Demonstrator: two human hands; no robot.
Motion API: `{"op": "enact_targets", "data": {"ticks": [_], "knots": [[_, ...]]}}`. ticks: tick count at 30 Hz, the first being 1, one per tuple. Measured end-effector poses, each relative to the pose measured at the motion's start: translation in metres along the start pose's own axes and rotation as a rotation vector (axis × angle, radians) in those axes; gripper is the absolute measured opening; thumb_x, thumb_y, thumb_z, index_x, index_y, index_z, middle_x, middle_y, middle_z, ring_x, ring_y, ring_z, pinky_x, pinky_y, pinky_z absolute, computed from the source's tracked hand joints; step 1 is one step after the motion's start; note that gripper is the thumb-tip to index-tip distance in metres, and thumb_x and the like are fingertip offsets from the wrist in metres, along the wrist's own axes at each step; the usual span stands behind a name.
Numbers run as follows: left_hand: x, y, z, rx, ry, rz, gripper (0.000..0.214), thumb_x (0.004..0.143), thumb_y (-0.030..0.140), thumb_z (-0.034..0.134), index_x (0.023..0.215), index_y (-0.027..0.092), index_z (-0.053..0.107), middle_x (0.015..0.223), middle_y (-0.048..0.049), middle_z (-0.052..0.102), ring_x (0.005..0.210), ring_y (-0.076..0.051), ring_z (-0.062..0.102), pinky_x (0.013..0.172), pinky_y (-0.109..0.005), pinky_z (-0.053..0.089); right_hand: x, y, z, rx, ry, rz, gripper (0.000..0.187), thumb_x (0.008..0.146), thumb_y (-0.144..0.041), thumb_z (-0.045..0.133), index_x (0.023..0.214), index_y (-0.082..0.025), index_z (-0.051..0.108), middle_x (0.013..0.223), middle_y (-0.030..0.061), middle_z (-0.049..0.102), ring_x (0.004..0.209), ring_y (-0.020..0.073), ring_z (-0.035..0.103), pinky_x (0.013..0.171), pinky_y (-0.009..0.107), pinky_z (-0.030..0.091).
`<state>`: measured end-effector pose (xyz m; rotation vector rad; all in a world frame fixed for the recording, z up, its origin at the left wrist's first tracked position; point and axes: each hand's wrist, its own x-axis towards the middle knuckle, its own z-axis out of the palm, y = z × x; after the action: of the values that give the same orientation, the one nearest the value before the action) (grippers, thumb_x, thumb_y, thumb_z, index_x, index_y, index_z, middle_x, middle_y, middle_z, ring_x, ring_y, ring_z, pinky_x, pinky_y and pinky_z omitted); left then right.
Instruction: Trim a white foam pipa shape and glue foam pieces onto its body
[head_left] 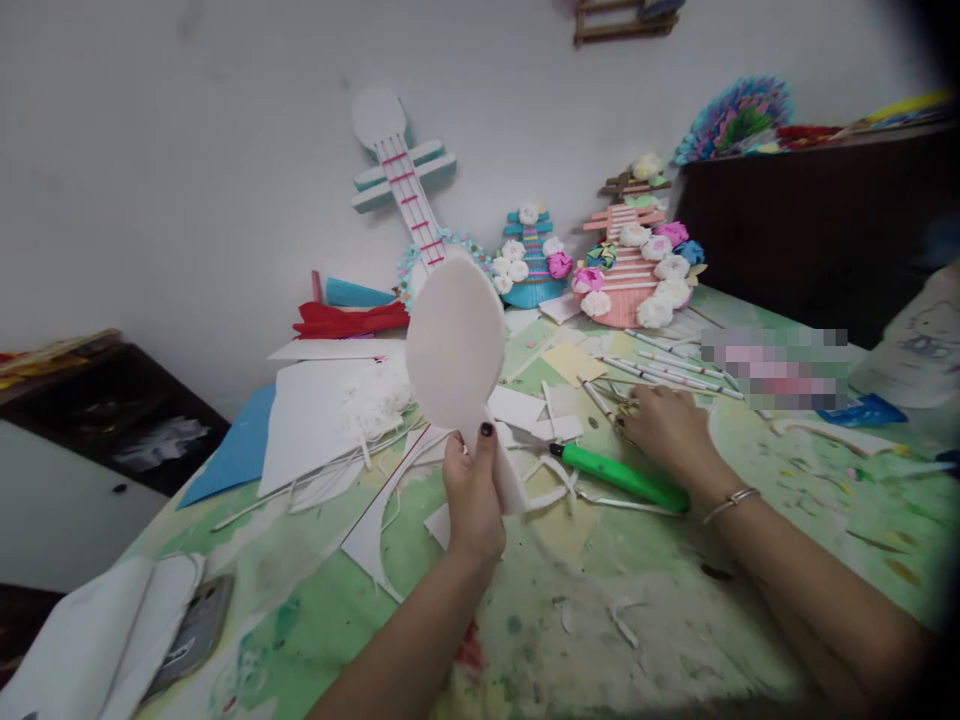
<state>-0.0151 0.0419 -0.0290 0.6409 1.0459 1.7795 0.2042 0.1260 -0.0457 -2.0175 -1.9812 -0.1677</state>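
My left hand [475, 495] is closed around the narrow neck of a white foam-board cutout [456, 345], with the thumb on its near face. The cutout is held upright above the table, its rounded oval end at the top. My right hand [667, 430] rests low over the table with its fingers curled down. Thin metal pieces show by its fingertips, but what they hold is hidden. Between my hands lies a green-handled craft knife [622, 478], its blade towards the cutout. White offcuts [551, 485] are scattered around the knife.
Several white markers [675, 372] lie beyond my right hand. Decorated lute-shaped models [630, 265] lean along the wall. White sheets [300, 420] and a blue sheet [229, 450] cover the left side. A phone [196, 625] sits at the near left edge, and a whitish container [919, 345] stands far right.
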Motion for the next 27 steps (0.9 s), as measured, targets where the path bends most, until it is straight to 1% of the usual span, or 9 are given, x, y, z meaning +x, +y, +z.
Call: {"op": "enact_targets", "data": {"ticks": [2, 5, 8, 11, 15, 17, 20, 23, 27], "knots": [[0.002, -0.002, -0.001, -0.014, -0.016, -0.002, 0.043, 0.072, 0.050, 0.065, 0.099, 0.018, 0.054, 0.083, -0.0018, 0.062, 0.075, -0.011, 0.060, 0.073, -0.023, 0.047, 0.011, 0.018, 0.007, -0.011, -0.086, 0.077, 0.031, 0.078, -0.034, 0.052, 0.094, -0.009, 0.064, 0.093, 0.0245, 0.062, 0.082, 0.0342, 0.058, 0.059, 0.035, 0.035], [0.006, -0.005, -0.004, -0.013, 0.014, 0.027, 0.042, 0.074, 0.052, 0.061, 0.097, 0.019, 0.054, 0.088, -0.0021, 0.062, 0.074, -0.010, 0.059, 0.067, -0.020, 0.044, 0.020, 0.035, 0.010, 0.054, -0.193, -0.003, 0.022, 0.074, -0.032, 0.057, 0.071, -0.011, 0.064, 0.068, 0.0176, 0.062, 0.064, 0.0249, 0.058, 0.053, 0.030, 0.030], [0.010, -0.004, -0.006, 0.020, 0.051, 0.049, 0.043, 0.073, 0.054, 0.061, 0.096, 0.019, 0.053, 0.090, -0.0030, 0.062, 0.075, -0.011, 0.058, 0.065, -0.020, 0.043, 0.019, 0.039, 0.004, 0.106, -0.187, -0.092, 0.032, 0.077, -0.037, 0.051, 0.058, -0.013, 0.059, 0.060, 0.0138, 0.058, 0.058, 0.0184, 0.055, 0.051, 0.030, 0.027], [0.012, -0.001, -0.006, 0.028, 0.067, 0.081, 0.042, 0.073, 0.053, 0.062, 0.094, 0.018, 0.053, 0.089, -0.0028, 0.061, 0.075, -0.011, 0.057, 0.068, -0.021, 0.043, 0.017, 0.036, -0.004, 0.144, -0.160, -0.112, 0.032, 0.077, -0.036, 0.049, 0.055, -0.014, 0.055, 0.055, 0.0129, 0.055, 0.054, 0.0170, 0.052, 0.050, 0.031, 0.026], [0.012, 0.002, -0.006, 0.017, 0.078, 0.120, 0.042, 0.072, 0.054, 0.062, 0.093, 0.018, 0.053, 0.086, -0.0020, 0.060, 0.073, -0.011, 0.055, 0.068, -0.021, 0.043, 0.010, 0.017, -0.016, 0.279, -0.085, -0.096, 0.015, 0.074, -0.030, 0.053, 0.078, -0.015, 0.055, 0.065, 0.0078, 0.060, 0.059, 0.0168, 0.056, 0.053, 0.028, 0.033], [0.013, 0.002, -0.006, 0.023, 0.091, 0.124, 0.043, 0.070, 0.055, 0.064, 0.090, 0.018, 0.053, 0.080, -0.0005, 0.059, 0.069, -0.010, 0.054, 0.065, -0.021, 0.042, -0.002, 0.000, -0.022, 0.537, 0.015, -0.112, 0.023, 0.068, -0.026, 0.060, 0.088, -0.018, 0.051, 0.072, 0.0036, 0.062, 0.061, 0.0155, 0.056, 0.057, 0.026, 0.038], [0.013, 0.003, -0.005, -0.004, 0.122, 0.127, 0.041, 0.070, 0.054, 0.064, 0.089, 0.019, 0.055, 0.081, 0.0000, 0.060, 0.072, -0.011, 0.056, 0.069, -0.021, 0.044, -0.031, -0.031, -0.029, 0.878, -0.141, -0.322, 0.022, 0.073, -0.029, 0.058, 0.089, -0.021, 0.046, 0.070, -0.0007, 0.056, 0.058, 0.0123, 0.051, 0.053, 0.024, 0.039], [0.015, 0.007, -0.003, -0.038, 0.207, 0.104, 0.039, 0.072, 0.053, 0.063, 0.091, 0.020, 0.057, 0.090, -0.0017, 0.063, 0.082, -0.013, 0.059, 0.077, -0.024, 0.045, -0.057, -0.053, -0.036, 0.909, -0.296, -0.481, 0.031, 0.073, -0.034, 0.062, 0.090, -0.022, 0.040, 0.061, -0.0061, 0.047, 0.051, 0.0103, 0.040, 0.047, 0.022, 0.032], [0.017, 0.012, -0.002, -0.043, 0.288, 0.071, 0.040, 0.076, 0.054, 0.058, 0.098, 0.021, 0.057, 0.103, -0.0047, 0.062, 0.094, -0.015, 0.059, 0.081, -0.024, 0.046, -0.073, -0.063, -0.045, 0.836, -0.288, -0.533, 0.033, 0.077, -0.039, 0.060, 0.100, -0.021, 0.044, 0.058, -0.0069, 0.044, 0.051, 0.0111, 0.039, 0.047, 0.023, 0.029]]}}
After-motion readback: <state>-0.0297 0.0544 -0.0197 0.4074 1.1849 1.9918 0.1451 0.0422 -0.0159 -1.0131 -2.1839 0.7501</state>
